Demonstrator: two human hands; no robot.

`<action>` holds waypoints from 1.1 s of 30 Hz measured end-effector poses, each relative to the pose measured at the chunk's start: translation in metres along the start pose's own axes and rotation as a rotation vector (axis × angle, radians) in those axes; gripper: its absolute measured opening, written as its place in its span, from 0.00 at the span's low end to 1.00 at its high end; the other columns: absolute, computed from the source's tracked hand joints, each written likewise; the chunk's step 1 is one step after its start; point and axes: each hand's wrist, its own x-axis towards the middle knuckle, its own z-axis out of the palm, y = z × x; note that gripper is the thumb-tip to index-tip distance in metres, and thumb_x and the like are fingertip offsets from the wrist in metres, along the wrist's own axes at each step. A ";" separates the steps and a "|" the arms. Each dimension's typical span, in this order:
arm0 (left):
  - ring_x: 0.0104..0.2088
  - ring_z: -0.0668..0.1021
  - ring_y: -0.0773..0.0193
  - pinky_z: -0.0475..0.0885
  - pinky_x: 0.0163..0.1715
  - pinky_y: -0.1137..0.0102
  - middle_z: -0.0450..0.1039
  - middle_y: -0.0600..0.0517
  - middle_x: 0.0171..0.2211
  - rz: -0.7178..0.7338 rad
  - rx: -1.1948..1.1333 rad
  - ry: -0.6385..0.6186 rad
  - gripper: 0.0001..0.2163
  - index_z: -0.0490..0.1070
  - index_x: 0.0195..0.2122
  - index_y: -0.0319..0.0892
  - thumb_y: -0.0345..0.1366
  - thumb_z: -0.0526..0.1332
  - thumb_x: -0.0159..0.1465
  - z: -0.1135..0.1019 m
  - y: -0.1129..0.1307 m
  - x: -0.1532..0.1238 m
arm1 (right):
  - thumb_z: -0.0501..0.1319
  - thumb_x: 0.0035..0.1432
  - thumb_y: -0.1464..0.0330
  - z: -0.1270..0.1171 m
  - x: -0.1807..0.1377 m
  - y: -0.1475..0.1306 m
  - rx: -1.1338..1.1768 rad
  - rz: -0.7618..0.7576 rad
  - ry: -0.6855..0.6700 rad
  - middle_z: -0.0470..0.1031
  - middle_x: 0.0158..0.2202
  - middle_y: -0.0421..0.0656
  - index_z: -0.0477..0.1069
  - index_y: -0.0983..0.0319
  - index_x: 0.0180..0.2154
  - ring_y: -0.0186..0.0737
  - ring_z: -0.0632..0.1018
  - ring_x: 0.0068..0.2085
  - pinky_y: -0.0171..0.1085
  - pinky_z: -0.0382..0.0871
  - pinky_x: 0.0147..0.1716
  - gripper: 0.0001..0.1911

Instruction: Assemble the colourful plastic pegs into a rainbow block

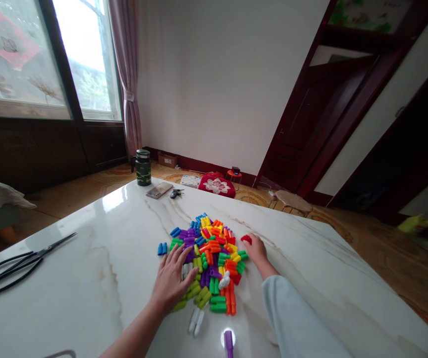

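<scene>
A heap of colourful plastic building pieces (214,244), shaped like joined pegs, lies on the glossy white marble-patterned table (98,268). My left hand (172,276) rests over the heap's left side with its fingers spread, near white and olive-green pieces. At the right edge of the heap, my right hand (258,251) pinches a red plastic building piece (246,239). Its fingertips are partly hidden. Closer to me are a white piece (196,321) and a purple piece (228,343), apart from the heap.
Black-handled scissors (23,266) lie at the left. Toward the far corner stand a camouflage flask (143,168), a phone (159,190) and keys (176,193). Beyond the table are a red cushion (217,186) and a low stool (292,202) on the floor.
</scene>
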 end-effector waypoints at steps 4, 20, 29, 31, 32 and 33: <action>0.65 0.58 0.50 0.53 0.63 0.47 0.62 0.50 0.62 -0.001 -0.007 -0.007 0.25 0.60 0.63 0.51 0.49 0.54 0.65 0.000 -0.001 0.000 | 0.55 0.56 0.65 0.004 -0.003 -0.026 0.086 0.042 0.016 0.76 0.31 0.43 0.74 0.61 0.35 0.40 0.76 0.33 0.36 0.69 0.35 0.10; 0.65 0.59 0.49 0.53 0.63 0.47 0.63 0.50 0.62 0.002 -0.007 -0.005 0.26 0.60 0.63 0.51 0.50 0.54 0.65 0.002 -0.002 0.000 | 0.59 0.53 0.66 0.006 -0.016 -0.068 0.271 -0.085 -0.104 0.80 0.38 0.43 0.71 0.62 0.45 0.40 0.80 0.37 0.37 0.73 0.36 0.17; 0.65 0.58 0.49 0.53 0.63 0.47 0.62 0.51 0.63 0.001 -0.001 0.000 0.26 0.59 0.63 0.53 0.50 0.54 0.65 0.002 -0.002 -0.001 | 0.56 0.55 0.73 -0.013 -0.003 0.001 -0.127 0.050 0.034 0.79 0.37 0.45 0.75 0.59 0.38 0.41 0.78 0.38 0.36 0.67 0.36 0.12; 0.65 0.58 0.49 0.53 0.63 0.47 0.62 0.51 0.63 0.005 0.004 0.003 0.26 0.59 0.64 0.53 0.50 0.54 0.64 0.003 -0.002 -0.001 | 0.55 0.56 0.73 -0.008 0.002 0.002 -0.156 0.040 0.031 0.79 0.38 0.44 0.75 0.59 0.40 0.40 0.78 0.39 0.35 0.66 0.36 0.13; 0.65 0.58 0.49 0.53 0.63 0.47 0.62 0.51 0.63 0.008 0.007 0.004 0.26 0.59 0.64 0.53 0.50 0.55 0.64 0.003 -0.003 -0.001 | 0.55 0.57 0.73 -0.005 0.004 0.001 -0.167 0.035 0.027 0.79 0.38 0.44 0.75 0.58 0.40 0.40 0.78 0.39 0.34 0.66 0.35 0.13; 0.65 0.58 0.49 0.53 0.63 0.47 0.62 0.51 0.63 0.010 0.009 0.004 0.26 0.59 0.64 0.53 0.50 0.55 0.64 0.003 -0.003 -0.001 | 0.54 0.57 0.73 -0.003 0.007 0.000 -0.177 0.030 0.023 0.79 0.38 0.43 0.75 0.58 0.40 0.40 0.78 0.39 0.34 0.66 0.35 0.13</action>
